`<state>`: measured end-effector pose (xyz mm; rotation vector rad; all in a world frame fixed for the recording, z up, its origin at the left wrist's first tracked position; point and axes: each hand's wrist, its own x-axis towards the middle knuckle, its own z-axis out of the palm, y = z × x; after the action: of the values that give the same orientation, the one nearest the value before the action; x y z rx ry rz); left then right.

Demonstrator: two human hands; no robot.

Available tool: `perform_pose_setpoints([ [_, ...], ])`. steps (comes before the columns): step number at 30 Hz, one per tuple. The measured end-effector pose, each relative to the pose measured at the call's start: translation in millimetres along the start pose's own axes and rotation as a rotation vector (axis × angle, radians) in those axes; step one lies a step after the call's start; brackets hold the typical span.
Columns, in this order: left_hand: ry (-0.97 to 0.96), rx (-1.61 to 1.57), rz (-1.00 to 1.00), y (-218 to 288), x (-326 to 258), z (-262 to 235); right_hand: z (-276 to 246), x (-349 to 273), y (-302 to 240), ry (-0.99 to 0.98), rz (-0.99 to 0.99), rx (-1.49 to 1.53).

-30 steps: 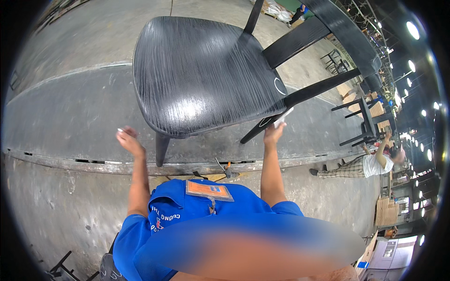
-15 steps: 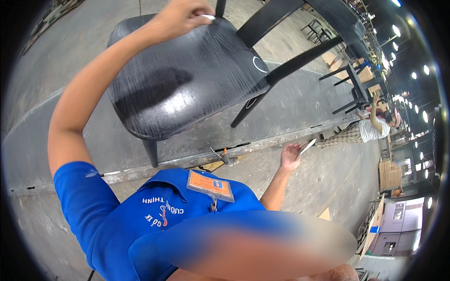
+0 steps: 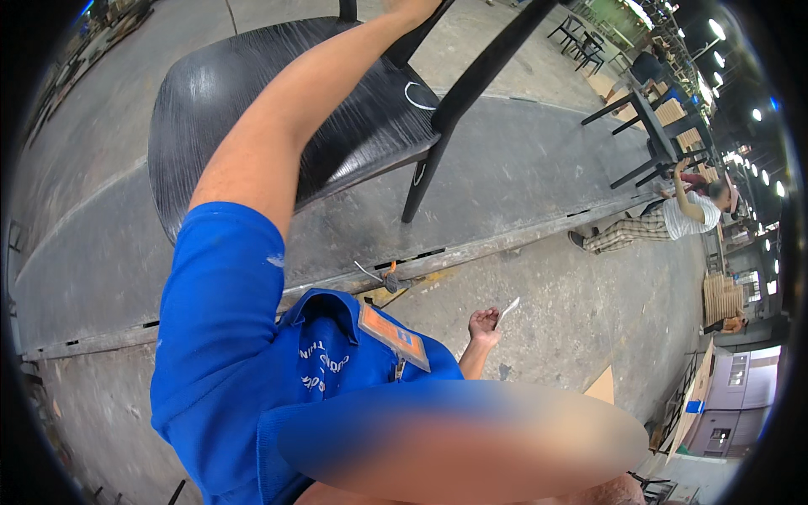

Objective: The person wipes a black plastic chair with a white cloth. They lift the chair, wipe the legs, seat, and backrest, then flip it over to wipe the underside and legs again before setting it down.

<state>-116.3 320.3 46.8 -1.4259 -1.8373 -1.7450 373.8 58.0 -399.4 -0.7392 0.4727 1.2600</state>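
A black wooden chair [image 3: 210, 93] with visible grain stands on a long grey platform [image 3: 513, 160]. My left arm stretches across its seat. My left hand [image 3: 414, 10] is at the top edge of the picture, next to the chair's back. Its fingers are cut off there, so what they hold is hidden. A curved white mark [image 3: 419, 97] shows on the seat near the back corner, and a smaller one on the leg below it. Lower right, over the floor, my right hand [image 3: 483, 325] is closed round a thin, flat white thing [image 3: 508, 311], its kind unclear.
The platform's front edge runs between me and the chair; a small grey-and-orange object [image 3: 390, 278] with a white wire lies there. Farther right a person [image 3: 686, 215] in a striped shirt stands by another black chair [image 3: 644, 126]. Stacked wooden pieces [image 3: 722, 299] stand beyond.
My left hand has moved up and right over the seat to the chair's back; the small white piece seen in it is out of sight. My right hand has come left and lower.
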Motion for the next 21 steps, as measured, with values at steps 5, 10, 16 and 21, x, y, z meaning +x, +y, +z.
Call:
perform_pose_setpoints([
  [5, -0.300, 0.317, -0.048, -20, -12, -36, 23, 27, -10, -0.001, 0.076, -0.063],
  [10, -0.207, 0.262, -0.034, -11, 19, -46, 50, 51, -8, -0.061, 0.177, -0.126],
  [16, 0.095, 0.064, -0.403, 4, 7, -17, 86, 63, -16, -0.155, 0.262, -0.164],
  [21, -0.223, 0.112, -0.247, 18, -11, -43, 114, 53, -42, -0.393, 0.306, -0.208],
])
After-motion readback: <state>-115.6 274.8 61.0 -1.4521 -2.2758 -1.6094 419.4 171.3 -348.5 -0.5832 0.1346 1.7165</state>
